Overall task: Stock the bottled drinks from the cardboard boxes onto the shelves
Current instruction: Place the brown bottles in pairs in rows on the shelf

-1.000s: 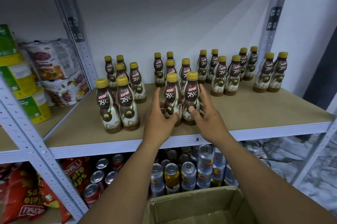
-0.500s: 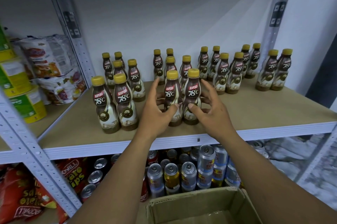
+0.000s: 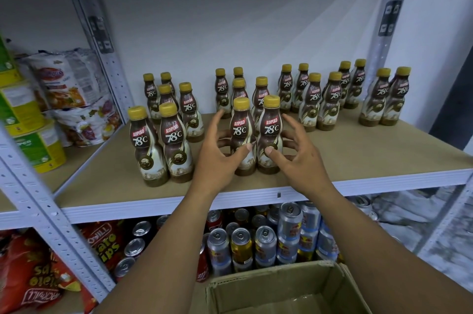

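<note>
Head cam: the person is standing at a metal rack and reaching both arms out to the tan shelf [image 3: 358,157]. Two Kopiko 78°C bottles are standing upright side by side near the front edge, between the hands. The left hand [image 3: 217,160] is flanking the left bottle [image 3: 242,134], thumb tip touching its front, index finger pointing up, and the other fingers are reaching around its far side. The right hand [image 3: 302,160] is mirroring that on the right bottle [image 3: 271,132], thumb on the label and fingers fanned out loosely. Neither hand is really clamping down; the fingers are spreading more than squeezing.

Just to the left, another pair of bottles [image 3: 163,142] is sitting at the front. The rest of the bottles [image 3: 317,101] are standing in little clusters further back, all upright with yellow caps.

The cardboard box [image 3: 268,279] is sitting open at the bottom of the view, right under the arms. Drink cans [image 3: 263,244] are packing the shelf below. Snack bags [image 3: 64,78] and yellow-green tubs [image 3: 38,150] are sitting on the neighbouring shelf to the left, with red chip bags [image 3: 33,278] lower down.
</note>
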Available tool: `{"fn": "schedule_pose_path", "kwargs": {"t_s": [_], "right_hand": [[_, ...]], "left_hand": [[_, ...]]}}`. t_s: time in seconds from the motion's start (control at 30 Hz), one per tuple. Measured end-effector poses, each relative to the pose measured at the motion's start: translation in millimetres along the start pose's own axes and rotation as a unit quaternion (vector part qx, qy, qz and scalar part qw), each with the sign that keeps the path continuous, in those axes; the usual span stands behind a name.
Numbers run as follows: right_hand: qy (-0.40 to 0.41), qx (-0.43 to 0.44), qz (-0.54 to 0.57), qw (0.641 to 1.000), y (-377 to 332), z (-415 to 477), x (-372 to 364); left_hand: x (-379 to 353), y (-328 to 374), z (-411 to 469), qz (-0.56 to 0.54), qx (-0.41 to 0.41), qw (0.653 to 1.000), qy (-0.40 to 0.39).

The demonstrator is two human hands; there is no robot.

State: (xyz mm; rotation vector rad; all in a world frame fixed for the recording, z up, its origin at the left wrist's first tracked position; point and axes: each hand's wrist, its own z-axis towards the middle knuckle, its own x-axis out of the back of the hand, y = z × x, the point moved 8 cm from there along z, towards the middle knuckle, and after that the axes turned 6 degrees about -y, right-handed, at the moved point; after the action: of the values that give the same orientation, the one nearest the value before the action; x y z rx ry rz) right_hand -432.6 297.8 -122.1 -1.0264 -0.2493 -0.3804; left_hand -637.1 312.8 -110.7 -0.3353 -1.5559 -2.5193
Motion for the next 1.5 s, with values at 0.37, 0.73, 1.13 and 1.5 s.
{"fn": "schedule_pose_path", "kwargs": {"t_s": [0.37,0.73,1.13,1.5], "right_hand": [[-0.003,-0.006,0.008,1.000,6.7,2.4,0.0],[-0.006,-0.002,0.011,1.000,4.4,3.5,-1.2],[0.000,-0.008,0.008,1.000,3.6,2.4,-0.1],[0.002,-0.019,-0.002,1.000,5.3,0.1,-1.1]], "left_hand": [[1.7,-2.5,1.1,-0.025,0.002,1.000,-0.001],[-2.5,-7.3,-0.4,-0.014,0.009,1.000,-0.019],[-3.7,-11.6,-0.3,0.002,0.020,0.999,-0.025],[-1.4,-20.6,0.2,0.012,0.028,0.999,-0.018]]}}
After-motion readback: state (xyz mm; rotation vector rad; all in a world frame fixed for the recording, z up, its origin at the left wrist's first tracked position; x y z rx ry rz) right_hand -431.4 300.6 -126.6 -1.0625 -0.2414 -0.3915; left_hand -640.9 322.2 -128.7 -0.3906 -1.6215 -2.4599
